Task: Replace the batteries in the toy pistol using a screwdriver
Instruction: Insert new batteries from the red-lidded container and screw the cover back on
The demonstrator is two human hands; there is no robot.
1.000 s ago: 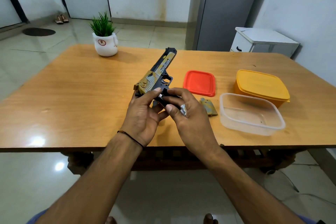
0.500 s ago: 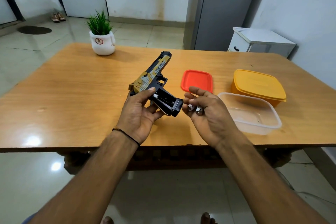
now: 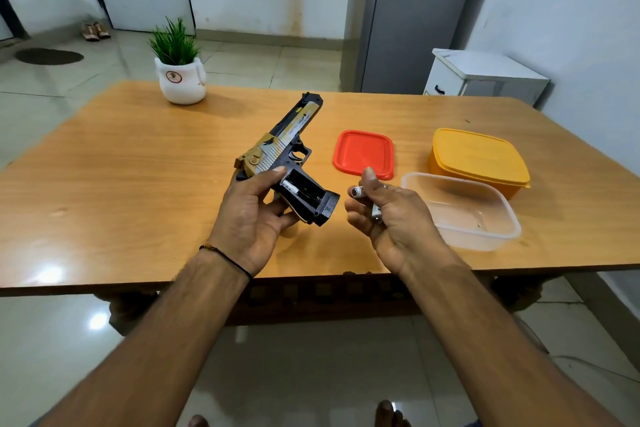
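Head view: right of the toy pistol (image 3: 277,163), a clear tub (image 3: 491,218) sits lidless on the wooden table (image 3: 121,166), its contents unclear; beyond it a yellow box (image 3: 478,159) is lidded, and a red lid (image 3: 363,152) lies flat. The pistol's barrel points away and rightward, grip toward the person, compartment open with one battery (image 3: 290,188) inside. The left hand (image 3: 252,215) wraps its grip; the right hand (image 3: 388,215) pinches two batteries (image 3: 358,191).
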